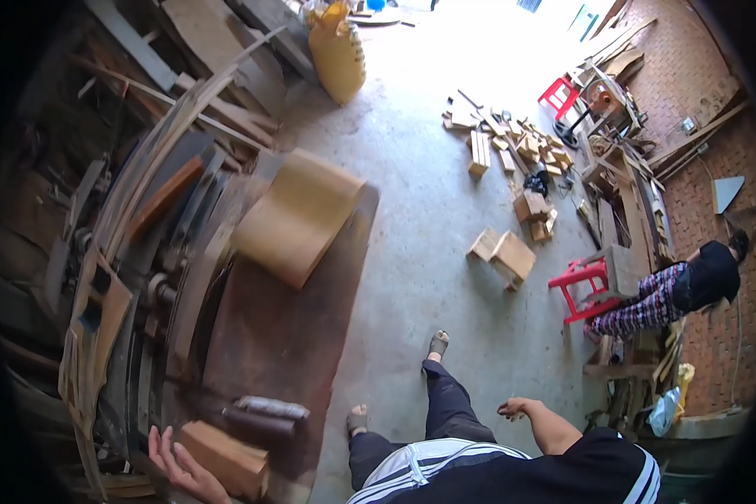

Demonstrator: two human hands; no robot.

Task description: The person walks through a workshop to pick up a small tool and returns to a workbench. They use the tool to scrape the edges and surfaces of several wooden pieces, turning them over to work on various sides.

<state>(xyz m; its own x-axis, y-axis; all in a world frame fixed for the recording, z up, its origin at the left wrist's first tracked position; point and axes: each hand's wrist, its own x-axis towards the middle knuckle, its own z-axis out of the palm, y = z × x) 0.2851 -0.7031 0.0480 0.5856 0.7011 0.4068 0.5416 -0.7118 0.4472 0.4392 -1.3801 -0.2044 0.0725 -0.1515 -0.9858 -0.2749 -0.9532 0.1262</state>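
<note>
At the bottom left of the frame, the thick orange-brown wooden block point(225, 460) sits at the near end of a broad, dark brown flat surface point(286, 344). The left hand point(191, 475) is right beside it, fingers spread; whether they touch the wood, I can't tell. The right hand point(517, 409) hangs in the air at lower centre, fingers loosely bent; I can't make out whether the fingertips meet. A dark cylinder point(260, 422) and a silvery wrapped roll point(273, 407) lie just above the block, and a curved tan sheet point(301, 218) rests across the surface's far end.

Smooth grey concrete flooring point(412, 252) runs up the middle. Over at lower right there's a crumpled pale-blue plastic bag point(664, 411), its contents hidden. Above it a person in checked trousers point(659, 301) is next to a red plastic stool point(581, 286), near reddish-brown patterned brickwork point(739, 286). Pale wooden blocks point(512, 252) stand centre right, with a heap of offcuts point(533, 144) beyond. A bulging yellow sack point(338, 59) stands upper centre-left, what's inside unclear, near the bright glare at the top.
</note>
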